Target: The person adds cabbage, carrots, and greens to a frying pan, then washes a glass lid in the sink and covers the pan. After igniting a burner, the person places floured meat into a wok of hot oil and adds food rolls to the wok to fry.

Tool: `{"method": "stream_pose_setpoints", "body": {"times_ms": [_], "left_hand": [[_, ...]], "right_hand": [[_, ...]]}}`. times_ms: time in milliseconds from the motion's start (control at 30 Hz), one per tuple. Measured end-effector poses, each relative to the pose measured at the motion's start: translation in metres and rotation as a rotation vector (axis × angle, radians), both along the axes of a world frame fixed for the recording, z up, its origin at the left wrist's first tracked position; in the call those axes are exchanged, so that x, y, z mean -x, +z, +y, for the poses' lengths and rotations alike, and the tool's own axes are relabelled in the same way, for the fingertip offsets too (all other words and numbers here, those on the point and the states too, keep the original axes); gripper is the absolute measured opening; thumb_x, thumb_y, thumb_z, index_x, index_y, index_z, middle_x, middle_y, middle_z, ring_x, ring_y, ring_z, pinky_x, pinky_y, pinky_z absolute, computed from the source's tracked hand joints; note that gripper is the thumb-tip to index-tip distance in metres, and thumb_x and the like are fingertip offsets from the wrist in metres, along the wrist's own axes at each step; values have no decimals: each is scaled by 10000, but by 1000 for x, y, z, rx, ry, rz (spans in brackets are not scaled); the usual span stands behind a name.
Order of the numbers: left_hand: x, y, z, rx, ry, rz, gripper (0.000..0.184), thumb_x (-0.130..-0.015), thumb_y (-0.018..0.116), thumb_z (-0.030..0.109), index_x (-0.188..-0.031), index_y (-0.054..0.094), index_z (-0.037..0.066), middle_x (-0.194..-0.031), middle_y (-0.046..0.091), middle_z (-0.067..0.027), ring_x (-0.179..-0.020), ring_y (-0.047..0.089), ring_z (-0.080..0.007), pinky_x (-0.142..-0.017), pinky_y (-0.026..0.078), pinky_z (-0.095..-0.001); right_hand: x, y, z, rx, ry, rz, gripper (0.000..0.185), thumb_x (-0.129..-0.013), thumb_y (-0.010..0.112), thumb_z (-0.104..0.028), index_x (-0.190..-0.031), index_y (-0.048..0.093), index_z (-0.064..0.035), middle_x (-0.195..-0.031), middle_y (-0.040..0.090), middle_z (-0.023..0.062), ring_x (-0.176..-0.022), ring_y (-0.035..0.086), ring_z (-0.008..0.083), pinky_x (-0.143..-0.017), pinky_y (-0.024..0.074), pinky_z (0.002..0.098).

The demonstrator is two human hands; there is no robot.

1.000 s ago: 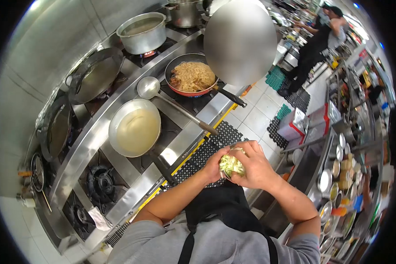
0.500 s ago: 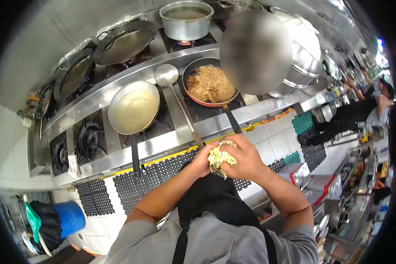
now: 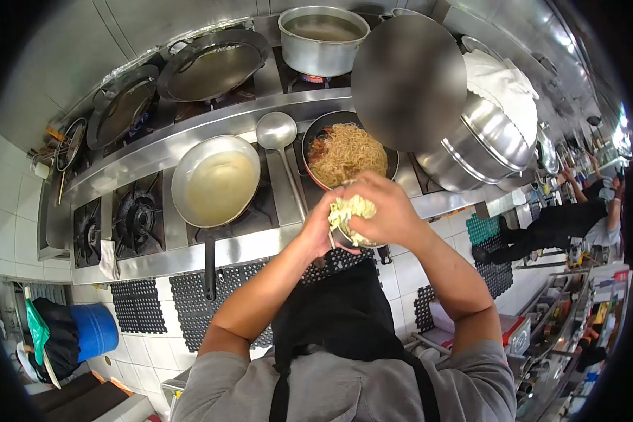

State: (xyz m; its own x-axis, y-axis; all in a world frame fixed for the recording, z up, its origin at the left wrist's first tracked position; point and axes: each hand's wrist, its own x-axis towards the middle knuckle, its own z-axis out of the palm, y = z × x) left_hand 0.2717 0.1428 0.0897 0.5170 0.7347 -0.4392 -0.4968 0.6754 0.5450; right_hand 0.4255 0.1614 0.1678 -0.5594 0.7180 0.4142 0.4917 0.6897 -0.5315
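Pale green chopped cabbage (image 3: 352,210) sits between my two hands, in what looks like a small bowl (image 3: 344,238) mostly hidden by fingers. My left hand (image 3: 319,226) is closed around the bowl's left side. From the right, my right hand (image 3: 382,211) curls over the cabbage with its thumb across it. Just beyond both hands, a frying pan (image 3: 392,169) holds browned noodles (image 3: 349,156) with reddish pieces at its left side; its handle is largely covered by my right hand. A long-handled ladle (image 3: 277,131) lies left of that pan.
A pan of pale liquid (image 3: 216,176) rests on the left burner, handle towards me. Behind stand a big pot (image 3: 323,53) over a flame and dark woks (image 3: 213,70). A steel pot (image 3: 464,151) with a white cloth is at right. Another person (image 3: 566,207) stands far right.
Both hands have moved forward with the cabbage, from in front of the stove's edge to the near rim of the noodle pan. The view has shifted slightly.
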Motion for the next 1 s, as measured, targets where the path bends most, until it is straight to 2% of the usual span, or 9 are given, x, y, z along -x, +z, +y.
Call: {"method": "stream_pose_setpoints", "body": {"times_ms": [67,233,467,533,600,700,767,867,1000], "left_hand": [[-1,-3,23,17,-30,-50,609,-847,473,603,-1260,526,158,-1168,611,-106,-972,645,-309,-685,537,-609],[-14,-3,75,-79,70,-35,605,-865,476,575,-1295,510,150,-1192,622,-112,-1013,646,-313,-687,546,-595],[-44,-22,112,-49,305,-58,617,-880,415,570,-1308,511,136,-1222,611,-120,-1009,649,-303,-680,571,-541],[-46,-38,111,-131,343,-80,657,-885,382,595,-1346,481,137,-1318,547,-125,-1122,580,-361,-739,519,-639],[-45,-47,106,-118,377,-117,643,-903,388,560,-1337,485,96,-1296,566,-128,-1120,587,-334,-831,514,-581],[-47,-48,91,-88,578,14,609,-922,419,478,-1288,506,-2,-1248,599,-148,-1116,598,-274,-990,459,-379],[-42,-52,74,-110,628,-11,614,-921,425,481,-1300,498,5,-1259,591,-148,-1116,598,-268,-960,476,-385],[-35,-46,39,-105,727,-78,607,-931,411,461,-1315,487,-2,-1278,576,-162,-1133,586,-288,-990,455,-396],[-20,-36,-19,-88,808,-165,617,-930,388,462,-1309,486,-15,-1266,579,-180,-1128,589,-299,-992,460,-412]], "right_hand": [[-6,2,28,78,51,72,294,-628,691,-67,-913,623,-43,-924,617,139,-869,633,315,-756,510,362],[-23,6,103,282,113,307,238,-665,635,17,-896,600,-30,-857,602,5,-823,554,69,-729,462,238],[-41,13,206,528,217,523,238,-677,609,51,-903,593,-22,-870,615,21,-776,574,85,-700,476,239],[-44,7,229,649,265,649,239,-689,594,49,-920,593,-12,-881,622,44,-778,588,102,-697,484,249],[-45,3,247,737,287,692,234,-704,590,57,-928,594,-9,-867,625,52,-759,596,113,-664,493,254],[-39,-25,273,655,215,530,214,-694,649,3,-905,616,-23,-821,628,24,-727,596,100,-653,490,249],[-32,-57,287,581,211,336,239,-667,709,-72,-887,628,-29,-781,632,18,-712,590,97,-650,492,263],[-20,-107,300,366,192,-42,292,-674,712,-152,-947,637,-82,-860,669,141,-826,650,280,-750,507,355],[-2,-125,295,474,229,-183,313,-691,677,-133,-1002,636,-124,-961,648,173,-946,617,360,-828,489,392]]}}
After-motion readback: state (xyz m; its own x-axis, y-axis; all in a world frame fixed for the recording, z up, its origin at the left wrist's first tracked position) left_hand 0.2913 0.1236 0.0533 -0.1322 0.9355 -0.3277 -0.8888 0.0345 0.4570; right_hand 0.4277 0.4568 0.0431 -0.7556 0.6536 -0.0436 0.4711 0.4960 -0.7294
